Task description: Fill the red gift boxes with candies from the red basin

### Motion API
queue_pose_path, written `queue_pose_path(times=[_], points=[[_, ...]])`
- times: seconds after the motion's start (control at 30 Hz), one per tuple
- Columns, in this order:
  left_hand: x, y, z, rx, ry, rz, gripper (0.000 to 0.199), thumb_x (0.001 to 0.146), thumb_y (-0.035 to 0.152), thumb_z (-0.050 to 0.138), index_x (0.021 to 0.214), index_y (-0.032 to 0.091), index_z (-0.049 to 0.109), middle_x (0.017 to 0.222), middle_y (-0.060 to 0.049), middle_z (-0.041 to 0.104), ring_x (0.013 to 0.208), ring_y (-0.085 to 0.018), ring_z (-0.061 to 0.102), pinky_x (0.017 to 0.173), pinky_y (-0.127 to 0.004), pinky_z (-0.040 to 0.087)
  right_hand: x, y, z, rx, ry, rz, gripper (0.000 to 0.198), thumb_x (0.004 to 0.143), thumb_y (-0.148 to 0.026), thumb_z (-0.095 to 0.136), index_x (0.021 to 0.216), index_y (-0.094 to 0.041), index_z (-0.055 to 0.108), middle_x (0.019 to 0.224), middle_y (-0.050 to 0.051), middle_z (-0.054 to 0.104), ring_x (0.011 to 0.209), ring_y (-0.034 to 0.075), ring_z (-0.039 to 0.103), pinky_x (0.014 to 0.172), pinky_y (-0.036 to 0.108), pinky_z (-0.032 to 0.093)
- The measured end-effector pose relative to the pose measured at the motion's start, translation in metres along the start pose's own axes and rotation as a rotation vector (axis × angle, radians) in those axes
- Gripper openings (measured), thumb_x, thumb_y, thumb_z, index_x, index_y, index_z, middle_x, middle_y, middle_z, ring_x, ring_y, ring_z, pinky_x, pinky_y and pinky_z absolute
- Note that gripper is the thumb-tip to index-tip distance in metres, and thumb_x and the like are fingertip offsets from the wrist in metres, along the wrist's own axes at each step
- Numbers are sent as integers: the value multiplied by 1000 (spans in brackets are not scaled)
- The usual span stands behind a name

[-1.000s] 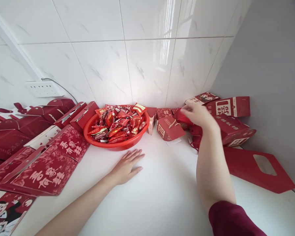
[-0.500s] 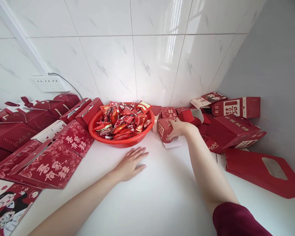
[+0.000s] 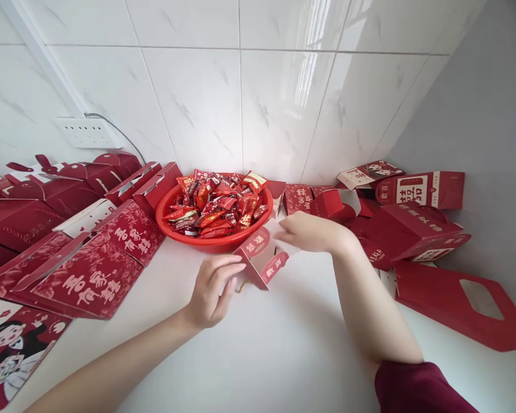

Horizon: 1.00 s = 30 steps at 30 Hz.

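Observation:
A small red gift box [image 3: 258, 258] with gold lettering lies tilted on the white table, its flaps spread and its opening toward me. My right hand [image 3: 312, 232], slightly blurred, grips the box at its far right side, by a pale flap; part of its fingers is hidden. My left hand [image 3: 215, 287] is at the box's left edge, fingers loosely bent and thumb apart; whether the fingertips touch the card is hard to tell. A short yellow cord [image 3: 243, 285] shows beneath the box. Just behind stands a red plastic basin [image 3: 189, 242] heaped with wrapped candies [image 3: 217, 206].
Red boxes and flat bags [image 3: 86, 281] crowd the left side. More red boxes [image 3: 406, 229] pile up at the right, with a windowed red bag [image 3: 464, 304] nearer me. A tiled wall [image 3: 198, 109] with a power strip [image 3: 88, 133] closes off the back.
The red box has come left and toward me in my right hand and turned its opening to me. My left hand has risen from lying flat and bent its fingers beside it.

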<state>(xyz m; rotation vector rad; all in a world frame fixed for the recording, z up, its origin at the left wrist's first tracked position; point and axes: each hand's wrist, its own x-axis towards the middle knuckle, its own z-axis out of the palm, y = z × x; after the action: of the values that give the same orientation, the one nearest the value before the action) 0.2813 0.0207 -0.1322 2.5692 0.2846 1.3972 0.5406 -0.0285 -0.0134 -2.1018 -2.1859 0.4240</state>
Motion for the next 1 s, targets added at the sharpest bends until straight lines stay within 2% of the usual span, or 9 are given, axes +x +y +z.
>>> queue_pose_path(times=[0.13, 0.23, 0.3, 0.4, 0.5, 0.6, 0.73, 0.87, 1.0], points=[[21, 10, -22, -73, 103, -48, 27, 92, 8, 45, 112, 18, 61, 101, -8, 60, 95, -19, 59, 82, -34, 50, 13, -12, 13, 53, -4, -269, 12, 90, -20, 49, 97, -17, 58, 80, 4, 62, 64, 15, 52, 55, 25, 32], [36, 16, -33, -126, -166, -177, 23, 94, 12, 49, 110, 19, 64, 99, -6, 61, 90, -16, 58, 80, -29, 48, 15, -20, 17, 150, 52, -341, 13, 89, -18, 52, 101, -17, 60, 92, 5, 64, 76, 16, 56, 63, 25, 37], [40, 18, -36, -155, -334, -279, 20, 96, 15, 49, 106, 20, 66, 92, -3, 63, 85, -14, 58, 77, -26, 47, 10, -28, 17, 214, 167, -360, 14, 88, -15, 54, 100, -17, 60, 101, 6, 63, 85, 18, 57, 69, 26, 40], [39, 17, -36, -150, -384, -373, 23, 100, 20, 45, 101, 21, 67, 88, -1, 66, 85, -14, 57, 78, -27, 45, -6, -41, 11, 275, 326, -490, 18, 88, -5, 51, 97, -18, 60, 108, 7, 60, 91, 16, 57, 75, 26, 42], [40, 19, -38, -148, -401, -388, 25, 100, 22, 45, 92, 19, 69, 87, -2, 67, 85, -16, 57, 77, -27, 44, -20, -52, 8, 261, 242, -603, 21, 90, -3, 48, 90, -18, 62, 95, 3, 63, 80, 12, 56, 70, 23, 41], [47, 25, -44, -168, -460, -354, 20, 97, 21, 49, 95, 19, 69, 82, -2, 65, 80, -15, 55, 72, -26, 43, -22, -55, 9, 153, 166, -570, 20, 93, -6, 48, 83, -17, 62, 82, 1, 61, 69, 11, 51, 60, 23, 37], [54, 36, -51, -217, -620, -230, 23, 95, 15, 48, 102, 21, 69, 83, -2, 63, 79, -14, 53, 71, -25, 42, -11, -52, 13, 25, 226, -478, 24, 95, -5, 45, 80, -15, 61, 80, 3, 59, 65, 11, 49, 58, 25, 33], [52, 43, -53, -198, -781, -130, 24, 90, 14, 51, 105, 20, 69, 87, -4, 61, 78, -15, 53, 73, -28, 42, -6, -52, 16, -42, 219, -349, 19, 91, -5, 49, 91, -15, 65, 90, 5, 63, 73, 15, 57, 60, 26, 33], [46, 46, -51, -160, -808, -35, 21, 89, 16, 54, 105, 20, 67, 84, -3, 59, 75, -16, 54, 73, -29, 42, -6, -52, 18, -35, 245, -373, 22, 90, -6, 52, 105, -17, 65, 107, 7, 63, 86, 17, 62, 67, 27, 40]])
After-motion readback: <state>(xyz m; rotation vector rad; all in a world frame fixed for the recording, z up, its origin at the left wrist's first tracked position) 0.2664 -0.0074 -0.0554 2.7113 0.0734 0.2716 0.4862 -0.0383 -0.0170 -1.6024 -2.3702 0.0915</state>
